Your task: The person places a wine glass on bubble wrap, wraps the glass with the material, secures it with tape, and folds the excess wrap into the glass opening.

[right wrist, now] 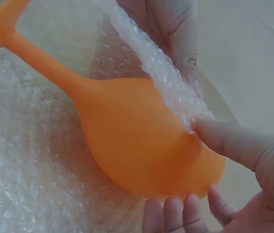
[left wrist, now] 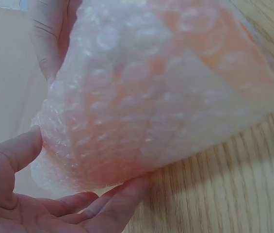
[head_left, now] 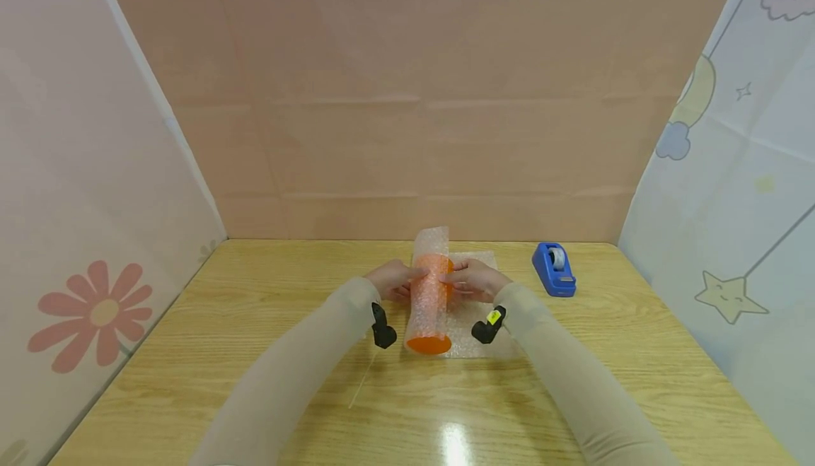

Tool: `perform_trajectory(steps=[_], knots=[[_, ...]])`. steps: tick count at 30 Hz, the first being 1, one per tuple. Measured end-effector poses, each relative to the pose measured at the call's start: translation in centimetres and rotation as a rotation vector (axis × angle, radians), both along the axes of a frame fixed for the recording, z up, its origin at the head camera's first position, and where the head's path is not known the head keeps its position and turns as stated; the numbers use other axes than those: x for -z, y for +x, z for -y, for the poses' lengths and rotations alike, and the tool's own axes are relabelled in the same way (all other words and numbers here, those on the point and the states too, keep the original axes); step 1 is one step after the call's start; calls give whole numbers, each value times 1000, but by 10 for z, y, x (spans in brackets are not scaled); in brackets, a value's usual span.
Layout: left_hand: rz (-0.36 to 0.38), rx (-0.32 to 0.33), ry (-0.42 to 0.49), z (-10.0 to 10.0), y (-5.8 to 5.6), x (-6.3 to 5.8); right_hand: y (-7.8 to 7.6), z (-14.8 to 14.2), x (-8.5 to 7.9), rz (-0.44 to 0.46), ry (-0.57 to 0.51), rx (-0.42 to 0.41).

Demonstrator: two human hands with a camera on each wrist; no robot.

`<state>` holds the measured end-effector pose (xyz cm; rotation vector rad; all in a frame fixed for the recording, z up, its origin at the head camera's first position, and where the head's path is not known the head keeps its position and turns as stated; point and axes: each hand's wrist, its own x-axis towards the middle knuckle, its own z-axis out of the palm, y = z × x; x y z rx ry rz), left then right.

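An orange goblet (right wrist: 122, 131) lies on its side, its bowl partly rolled in bubble wrap (left wrist: 112, 97). Its round foot (head_left: 429, 344) points toward me. From the left, my left hand (head_left: 391, 278) grips the wrapped bowl, thumb on one side and fingers beneath. My right hand (head_left: 476, 278) holds the bowl from the other side; in the right wrist view its thumb presses the wrap's edge against the orange surface and its fingertips (right wrist: 173, 213) curl under the bowl. More of the wrap lies flat on the table, partly under my right hand.
A blue tape dispenser (head_left: 554, 269) with a roll of clear tape stands at the right on the wooden table (head_left: 286, 310). A thin pale strip (head_left: 361, 385) lies near my left forearm. Fabric walls rise at the back and both sides.
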<state>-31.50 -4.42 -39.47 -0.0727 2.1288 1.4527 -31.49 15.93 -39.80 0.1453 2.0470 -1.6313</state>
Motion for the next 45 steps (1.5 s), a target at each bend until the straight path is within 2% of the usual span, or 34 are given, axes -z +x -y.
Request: perform_trajectory(steps=[7,21,29,40,45], knots=[[18,12,15,-1,0,-3,0,-2,-1,55,-70,-33],[10,13,33,-3,1,-4,3,-5,-1,60,-105,-77],[-5,23,25,0,3,-7,2,-5,6,71,-186,-76],[-13,20,14,7,-1,-6,2,3,14,93,-309,-83],[-35,28,-10,7,1,-9,2,3,15,95,-330,-97]])
